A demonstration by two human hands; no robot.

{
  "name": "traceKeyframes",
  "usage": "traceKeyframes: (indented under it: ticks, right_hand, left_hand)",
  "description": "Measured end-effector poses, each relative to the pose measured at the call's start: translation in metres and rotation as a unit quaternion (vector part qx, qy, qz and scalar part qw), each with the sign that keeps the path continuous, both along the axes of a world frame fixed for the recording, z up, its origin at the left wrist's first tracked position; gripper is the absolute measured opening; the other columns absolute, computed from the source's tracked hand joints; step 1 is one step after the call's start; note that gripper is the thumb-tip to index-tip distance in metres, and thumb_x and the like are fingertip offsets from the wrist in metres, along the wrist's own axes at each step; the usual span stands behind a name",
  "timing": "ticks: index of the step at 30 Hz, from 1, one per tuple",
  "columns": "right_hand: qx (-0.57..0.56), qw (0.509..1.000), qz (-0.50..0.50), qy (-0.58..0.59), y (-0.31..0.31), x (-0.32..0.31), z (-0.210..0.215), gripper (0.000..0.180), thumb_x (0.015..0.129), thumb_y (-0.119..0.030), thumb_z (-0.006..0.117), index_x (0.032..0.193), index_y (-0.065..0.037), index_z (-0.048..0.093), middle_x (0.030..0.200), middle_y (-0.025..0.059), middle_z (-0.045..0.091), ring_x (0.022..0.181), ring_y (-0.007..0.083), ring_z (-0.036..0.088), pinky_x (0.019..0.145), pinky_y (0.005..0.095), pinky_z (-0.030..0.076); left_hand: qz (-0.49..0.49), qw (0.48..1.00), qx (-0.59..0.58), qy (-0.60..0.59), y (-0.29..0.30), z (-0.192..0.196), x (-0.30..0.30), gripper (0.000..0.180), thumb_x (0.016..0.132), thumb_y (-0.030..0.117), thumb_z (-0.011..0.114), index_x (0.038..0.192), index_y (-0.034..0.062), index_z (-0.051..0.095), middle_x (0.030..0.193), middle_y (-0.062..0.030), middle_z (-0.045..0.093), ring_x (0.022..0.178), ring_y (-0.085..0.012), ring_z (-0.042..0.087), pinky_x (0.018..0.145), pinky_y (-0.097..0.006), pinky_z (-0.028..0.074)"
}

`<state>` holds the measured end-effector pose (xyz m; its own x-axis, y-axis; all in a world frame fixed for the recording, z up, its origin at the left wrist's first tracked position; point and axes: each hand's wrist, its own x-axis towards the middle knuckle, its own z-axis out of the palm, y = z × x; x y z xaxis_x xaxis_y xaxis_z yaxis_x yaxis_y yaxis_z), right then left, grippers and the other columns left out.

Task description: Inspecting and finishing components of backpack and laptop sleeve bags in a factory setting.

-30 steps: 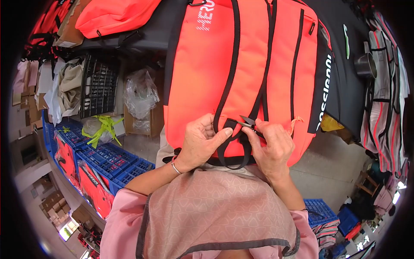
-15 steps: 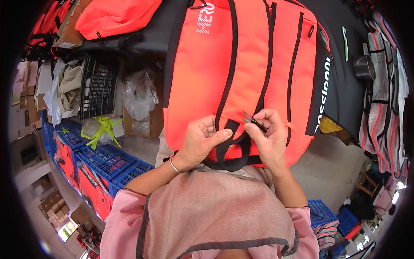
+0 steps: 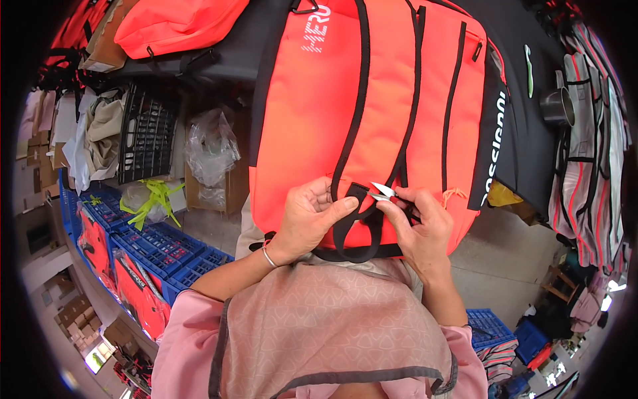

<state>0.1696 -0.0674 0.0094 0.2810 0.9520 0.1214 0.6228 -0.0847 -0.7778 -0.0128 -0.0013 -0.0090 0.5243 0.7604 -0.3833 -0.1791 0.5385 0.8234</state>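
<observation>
A bright red-orange backpack [image 3: 302, 120] with black trim lies in front of me, its near end at my lap. My left hand [image 3: 307, 223] is closed on the padded shoulder strap [image 3: 380, 86] at its lower end, beside a black webbing strap [image 3: 355, 198] that loops down below. In my right hand [image 3: 424, 229] is a small pair of thread snips [image 3: 381, 193] with dark handles. Their bright blades are parted and point left, close to the webbing and my left thumb. A tangle of orange thread [image 3: 454, 194] sits on the bag just right of my right hand.
The bag rests partly on a dark-covered table [image 3: 525, 126], where a metal cup [image 3: 557, 108] and a pale green slim tool [image 3: 529, 70] lie. Another red bag [image 3: 179, 26] is at far left. Blue crates [image 3: 159, 246] and a black crate [image 3: 147, 133] stand left.
The snips have turned and their blades now stand wider apart, nearer the webbing. My right hand has shifted slightly down and right; my left hand keeps its grip.
</observation>
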Motion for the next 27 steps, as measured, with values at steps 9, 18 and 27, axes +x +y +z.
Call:
traceKeyframes:
  ticks: [9, 18, 27]
  right_hand:
    - [0.055, 0.992, 0.038, -0.105, 0.006, -0.003, -0.007, 0.028, 0.072, -0.021, 0.082, 0.085, -0.004, 0.064, 0.073, 0.0061, 0.066, 0.061, 0.0194, 0.062, 0.053, 0.0314, 0.048]
    - [0.113, 0.979, 0.049, -0.163, 0.008, -0.004, -0.009, 0.027, 0.070, -0.021, 0.083, 0.081, -0.005, 0.064, 0.071, 0.0054, 0.064, 0.061, 0.0209, 0.060, 0.054, 0.0322, 0.046]
    - [-0.116, 0.947, 0.027, 0.298, 0.007, 0.019, -0.001, 0.016, 0.082, -0.006, 0.075, 0.088, -0.001, 0.061, 0.083, 0.0038, 0.069, 0.073, 0.0068, 0.061, 0.063, 0.0221, 0.046]
  left_hand:
    - [-0.009, 1.000, -0.017, 0.005, 0.001, 0.002, -0.002, 0.025, 0.091, 0.008, 0.066, 0.110, -0.0057, 0.059, 0.100, -0.0101, 0.068, 0.090, -0.0118, 0.066, 0.082, -0.025, 0.054]
    - [-0.024, 0.999, -0.042, 0.002, 0.002, 0.002, -0.004, 0.029, 0.091, 0.010, 0.067, 0.113, -0.0058, 0.059, 0.102, -0.0109, 0.068, 0.091, -0.0132, 0.066, 0.084, -0.026, 0.054]
    - [-0.045, 0.999, -0.014, -0.007, 0.003, -0.003, -0.005, 0.031, 0.090, 0.010, 0.067, 0.116, -0.0050, 0.059, 0.104, -0.0090, 0.068, 0.094, -0.0117, 0.065, 0.087, -0.026, 0.052]
